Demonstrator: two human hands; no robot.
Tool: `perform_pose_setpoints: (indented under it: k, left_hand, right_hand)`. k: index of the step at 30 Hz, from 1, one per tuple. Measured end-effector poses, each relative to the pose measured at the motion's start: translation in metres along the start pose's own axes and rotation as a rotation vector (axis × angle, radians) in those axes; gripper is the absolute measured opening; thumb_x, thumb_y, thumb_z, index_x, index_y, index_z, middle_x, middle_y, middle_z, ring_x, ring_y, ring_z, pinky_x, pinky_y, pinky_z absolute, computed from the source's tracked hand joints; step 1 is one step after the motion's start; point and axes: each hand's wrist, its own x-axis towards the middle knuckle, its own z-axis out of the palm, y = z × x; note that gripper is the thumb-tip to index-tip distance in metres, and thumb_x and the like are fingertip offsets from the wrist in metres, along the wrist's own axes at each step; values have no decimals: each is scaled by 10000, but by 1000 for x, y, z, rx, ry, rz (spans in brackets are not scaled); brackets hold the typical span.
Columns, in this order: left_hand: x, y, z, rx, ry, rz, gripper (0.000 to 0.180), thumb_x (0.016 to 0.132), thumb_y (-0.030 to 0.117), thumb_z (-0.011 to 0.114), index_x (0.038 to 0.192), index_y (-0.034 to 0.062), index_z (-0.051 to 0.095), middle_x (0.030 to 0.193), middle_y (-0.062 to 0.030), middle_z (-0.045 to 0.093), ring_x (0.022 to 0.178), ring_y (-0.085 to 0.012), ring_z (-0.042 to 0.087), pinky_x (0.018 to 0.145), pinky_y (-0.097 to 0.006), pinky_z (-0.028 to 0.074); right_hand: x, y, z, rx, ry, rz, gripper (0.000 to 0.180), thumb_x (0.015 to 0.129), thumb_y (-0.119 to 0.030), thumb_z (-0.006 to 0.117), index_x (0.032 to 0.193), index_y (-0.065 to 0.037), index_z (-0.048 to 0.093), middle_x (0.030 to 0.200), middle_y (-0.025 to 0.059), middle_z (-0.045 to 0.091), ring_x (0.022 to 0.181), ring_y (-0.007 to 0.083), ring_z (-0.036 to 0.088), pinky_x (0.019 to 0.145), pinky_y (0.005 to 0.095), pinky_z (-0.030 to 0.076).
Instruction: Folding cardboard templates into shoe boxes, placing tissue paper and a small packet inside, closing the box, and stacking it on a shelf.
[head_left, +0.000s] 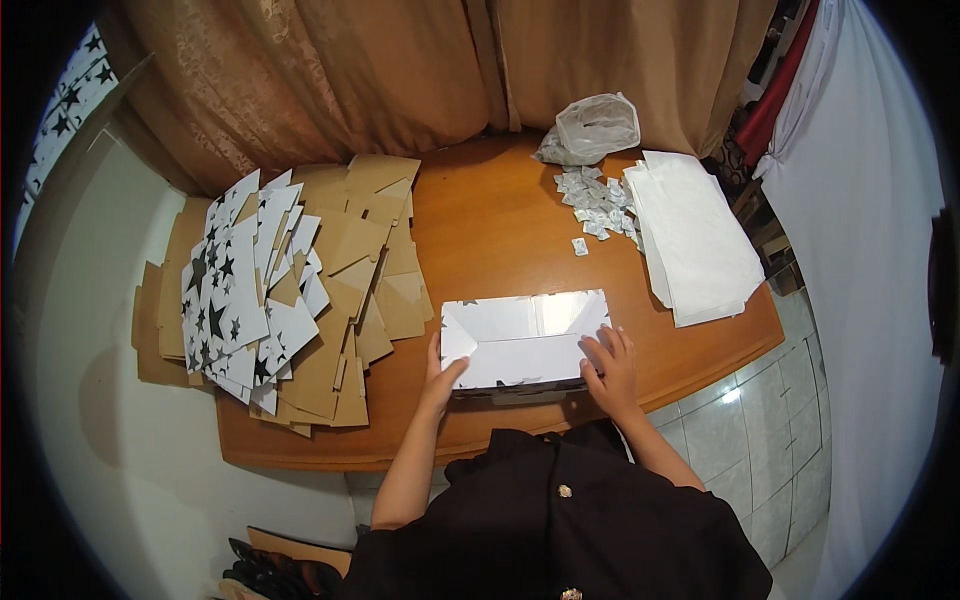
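A white cardboard box [524, 350] stands in front of me at the near edge of the table, with its white inside faces showing and bits of black star print along its rims. My left hand [442, 378] grips its left end, thumb over the near left corner and fingers against the side. At the right end my right hand [613, 368] is curled round the corner, thumb at the near edge and fingers along the side wall. The box's underside is hidden.
To the left lie piled flat brown cardboard blanks [350, 270] and star-printed white blanks [225, 290]. At the back right are small pale sachets [598, 205], a clear plastic bag [598, 125] and a stack of white sheets [697, 235]. The wooden table [470, 220] backs onto brown curtains [390, 70].
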Motion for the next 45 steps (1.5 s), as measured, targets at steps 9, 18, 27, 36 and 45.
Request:
perform_pose_setpoints:
  k: [9, 18, 27, 36, 45]
  left_hand:
    - [-14, 2, -28, -271, -29, -301, 688, 858, 468, 533, 1366, 37, 359, 1343, -116, 436, 1228, -257, 394, 1030, -403, 280]
    - [-35, 165, 17, 603, 170, 438, 982, 612, 394, 758, 1383, 34, 267, 1293, -189, 395, 1193, -325, 408, 1000, -515, 236]
    - [-24, 167, 96, 691, -71, 1099, 980, 572, 592, 761, 1317, 87, 373, 1276, -211, 370, 1188, -364, 401, 951, -558, 323]
    - [15, 43, 114, 414, -313, 833, 631, 640, 356, 825, 1099, 81, 491, 963, -138, 626, 878, -241, 647, 687, -341, 527]
    - [25, 67, 110, 943, -803, 1185, 172, 719, 179, 622, 767, 115, 471, 540, -56, 545, 490, -275, 575, 432, -378, 442]
  right_hand:
    - [5, 1, 12, 412, 2, 168, 580, 836, -178, 580, 1331, 22, 354, 1349, 271, 338, 1255, 408, 338, 1051, 424, 265]
    - [33, 9, 27, 707, -386, 187, 478, 897, -281, 529, 1291, -18, 456, 1369, 211, 356, 1272, 337, 344, 1073, 386, 234]
    - [78, -40, -64, 597, 176, 89, 642, 851, -273, 573, 1366, -13, 292, 1386, 182, 330, 1319, 323, 258, 1073, 406, 219]
    - [61, 7, -85, 887, 125, 428, 665, 825, -212, 617, 1384, -52, 296, 1319, 191, 416, 1138, 272, 490, 957, 355, 385]
    - [25, 37, -73, 135, 160, 175, 664, 752, -153, 671, 1338, -53, 376, 1302, 168, 411, 1246, 308, 362, 1051, 381, 282]
